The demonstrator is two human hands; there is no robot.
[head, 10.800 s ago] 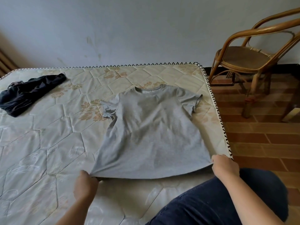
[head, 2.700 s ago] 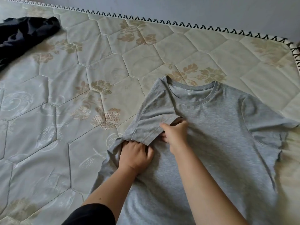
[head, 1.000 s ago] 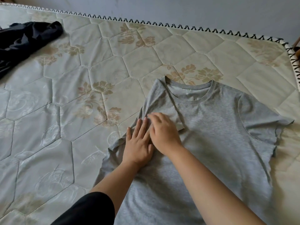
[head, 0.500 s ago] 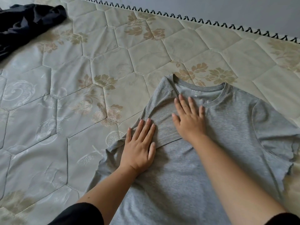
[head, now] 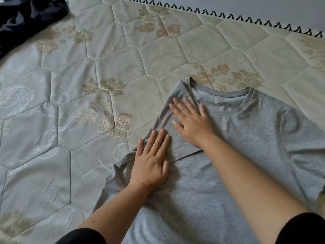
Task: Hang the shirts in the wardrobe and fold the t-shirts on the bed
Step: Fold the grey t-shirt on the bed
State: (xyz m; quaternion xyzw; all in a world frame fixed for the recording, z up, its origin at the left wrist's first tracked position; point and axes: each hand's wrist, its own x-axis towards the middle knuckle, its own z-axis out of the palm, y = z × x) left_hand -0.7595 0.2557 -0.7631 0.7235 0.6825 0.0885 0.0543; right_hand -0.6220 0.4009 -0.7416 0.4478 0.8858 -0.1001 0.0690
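While both hands lie flat on the t-shirt [head: 246, 147], the step in hand is judged to be the first side fold. The t-shirt lies front-up on the bed [head: 88, 81], collar [head: 228, 113] pointing away from the person, near the bed's right side. Its left sleeve [head: 179, 146] is turned inward over the chest.

Hand state:
- Left hand [head: 151, 161]: fingers straight and together, palm down on the outer fold edge and the sleeve hem. It presses and grasps nothing.
- Right hand [head: 191, 124]: fingers spread, palm down on the folded shoulder just beside the collar. It presses and grasps nothing. Motion blur obscures the fingertips.

The right sleeve [head: 302, 136] lies spread outward, unfolded. The lower left side of the t-shirt shows wrinkles.

The next move probably calls for smoothing the crease down toward the hem so that the edge runs straight. The right sleeve and side then need a matching inward fold, followed by a fold of the hem up toward the collar.

A dark garment [head: 26, 16] lies bunched at the far left of the bed, well apart from the t-shirt. Whether it is a shirt or a t-shirt cannot be told.
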